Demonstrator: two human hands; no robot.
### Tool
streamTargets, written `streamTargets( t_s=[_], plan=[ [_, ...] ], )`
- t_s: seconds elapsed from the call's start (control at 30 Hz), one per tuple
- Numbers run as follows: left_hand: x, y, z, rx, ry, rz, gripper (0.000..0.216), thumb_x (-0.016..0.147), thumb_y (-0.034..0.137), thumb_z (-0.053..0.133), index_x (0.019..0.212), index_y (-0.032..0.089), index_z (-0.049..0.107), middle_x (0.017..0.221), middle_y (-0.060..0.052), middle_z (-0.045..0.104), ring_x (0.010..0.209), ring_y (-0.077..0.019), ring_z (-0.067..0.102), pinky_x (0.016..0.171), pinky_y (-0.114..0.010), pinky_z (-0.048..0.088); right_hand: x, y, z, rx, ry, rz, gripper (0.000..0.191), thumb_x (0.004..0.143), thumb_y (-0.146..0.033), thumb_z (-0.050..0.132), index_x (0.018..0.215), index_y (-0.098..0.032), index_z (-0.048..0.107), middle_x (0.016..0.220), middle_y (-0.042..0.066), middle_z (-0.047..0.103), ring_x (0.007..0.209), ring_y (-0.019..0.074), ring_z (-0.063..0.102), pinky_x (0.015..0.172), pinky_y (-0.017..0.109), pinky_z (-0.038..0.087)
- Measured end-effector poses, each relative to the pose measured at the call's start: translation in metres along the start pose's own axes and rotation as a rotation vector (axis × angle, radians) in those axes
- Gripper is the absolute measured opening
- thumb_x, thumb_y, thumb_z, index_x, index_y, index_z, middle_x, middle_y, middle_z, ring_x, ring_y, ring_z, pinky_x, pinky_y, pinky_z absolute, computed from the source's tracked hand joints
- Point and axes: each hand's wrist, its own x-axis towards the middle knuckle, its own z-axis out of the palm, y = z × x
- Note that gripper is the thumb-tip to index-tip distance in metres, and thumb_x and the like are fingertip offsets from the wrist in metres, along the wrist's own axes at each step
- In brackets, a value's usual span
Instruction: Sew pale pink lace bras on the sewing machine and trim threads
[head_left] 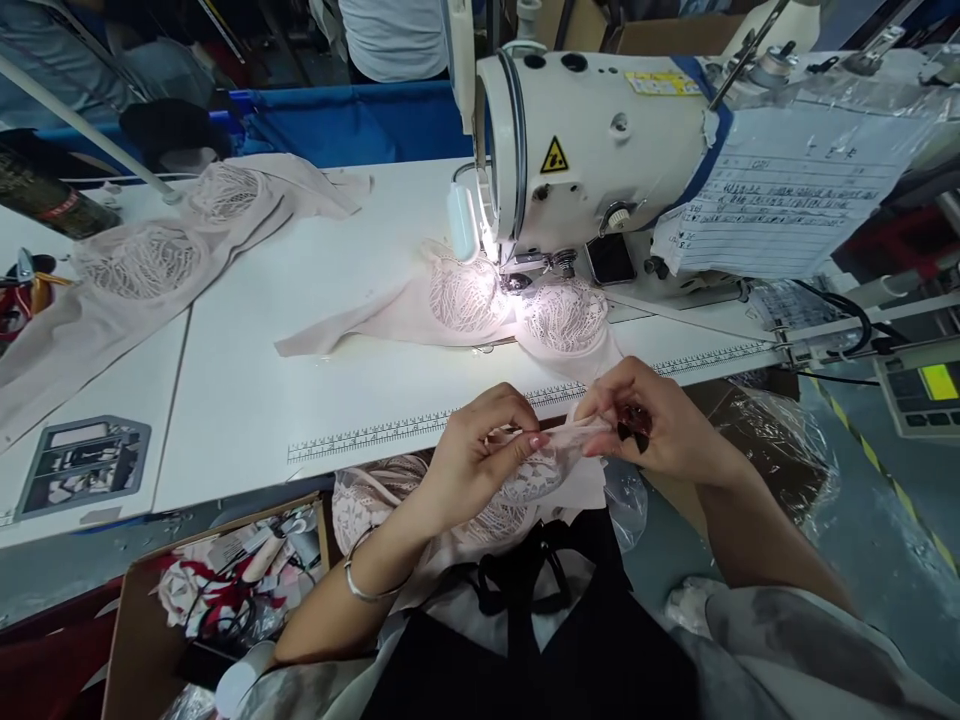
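Observation:
Over my lap, my left hand (484, 455) pinches the edge of a pale pink lace bra (536, 478) between thumb and fingers. My right hand (660, 425) grips the same edge a little further right. Tucked in that palm is a small dark red and black tool (635, 425), mostly hidden by the fingers. Just beyond my hands, another pale pink bra (566, 325) lies on the table under the needle area of a white sewing machine (592, 150), lit by its lamp. More lace pieces (375, 495) rest on my lap beside my left forearm.
Bras (142, 260) lie joined or overlapping on the table's left side. A printed ruler (420, 428) runs along the table's front edge. A phone (611, 258) sits behind the needle. Below left stands a cardboard box (142, 630) of scraps; a handwritten sheet (795, 190) hangs on the machine.

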Motion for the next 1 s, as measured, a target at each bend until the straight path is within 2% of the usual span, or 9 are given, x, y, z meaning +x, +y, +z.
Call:
streamTargets(
  t_s=[0.17, 0.27, 0.4, 0.47, 0.57, 0.77, 1.0],
  plan=[
    [0.001, -0.001, -0.001, -0.018, 0.006, -0.021, 0.015, 0.094, 0.014, 0.066, 0.079, 0.018, 0.063, 0.079, -0.002, 0.062, 0.077, -0.0148, 0.058, 0.07, -0.026, 0.047, -0.001, 0.007, -0.006, -0.048, -0.009, -0.014, 0.021, 0.088, -0.039, 0.076, 0.089, -0.023, 0.062, 0.065, -0.006, 0.05, 0.051, 0.0074, 0.041, 0.047, 0.021, 0.033],
    [0.002, -0.002, 0.0, -0.023, 0.005, -0.031, 0.015, 0.093, 0.014, 0.066, 0.079, 0.019, 0.064, 0.079, -0.002, 0.062, 0.077, -0.015, 0.059, 0.071, -0.026, 0.048, 0.0, 0.007, -0.006, -0.03, 0.02, -0.01, 0.018, 0.089, -0.036, 0.074, 0.086, -0.021, 0.064, 0.068, -0.003, 0.057, 0.053, 0.0082, 0.045, 0.048, 0.021, 0.036],
    [0.002, 0.0, 0.001, -0.036, 0.027, -0.042, 0.015, 0.092, 0.016, 0.067, 0.078, 0.018, 0.064, 0.087, -0.005, 0.067, 0.086, -0.0161, 0.063, 0.076, -0.027, 0.05, 0.001, 0.004, -0.005, 0.019, 0.05, -0.005, 0.018, 0.093, -0.031, 0.068, 0.08, -0.02, 0.063, 0.084, 0.004, 0.07, 0.054, 0.0081, 0.049, 0.049, 0.023, 0.039],
    [0.002, 0.003, 0.002, -0.069, 0.012, -0.098, 0.015, 0.093, 0.016, 0.065, 0.078, 0.018, 0.062, 0.093, -0.007, 0.07, 0.09, -0.0163, 0.066, 0.075, -0.026, 0.051, 0.0, 0.002, -0.005, 0.046, 0.094, -0.003, 0.016, 0.094, -0.03, 0.065, 0.081, -0.02, 0.063, 0.083, 0.004, 0.07, 0.053, 0.0084, 0.05, 0.048, 0.023, 0.04],
    [0.001, 0.007, 0.003, -0.118, -0.013, -0.199, 0.018, 0.093, 0.016, 0.061, 0.076, 0.018, 0.057, 0.091, -0.007, 0.073, 0.082, -0.0135, 0.067, 0.067, -0.021, 0.05, -0.001, -0.001, -0.004, 0.089, 0.125, -0.007, 0.015, 0.092, -0.028, 0.067, 0.081, -0.021, 0.061, 0.084, 0.004, 0.072, 0.05, 0.0082, 0.05, 0.047, 0.024, 0.04],
    [0.002, 0.012, 0.007, -0.103, 0.016, -0.243, 0.023, 0.089, 0.016, 0.063, 0.068, 0.018, 0.053, 0.087, -0.006, 0.074, 0.071, -0.0099, 0.064, 0.059, -0.017, 0.047, -0.002, -0.004, 0.001, 0.099, 0.187, -0.001, 0.017, 0.087, -0.016, 0.068, 0.076, -0.021, 0.055, 0.082, 0.002, 0.071, 0.047, 0.0064, 0.046, 0.045, 0.023, 0.038],
    [0.008, 0.016, 0.003, -0.08, -0.019, -0.295, 0.021, 0.084, 0.014, 0.061, 0.066, 0.018, 0.051, 0.086, -0.007, 0.073, 0.077, -0.0131, 0.067, 0.066, -0.02, 0.051, -0.001, -0.007, -0.001, 0.148, 0.159, 0.036, 0.018, 0.088, -0.022, 0.068, 0.077, -0.021, 0.055, 0.082, 0.001, 0.067, 0.052, 0.007, 0.049, 0.047, 0.022, 0.04]
  ],
)
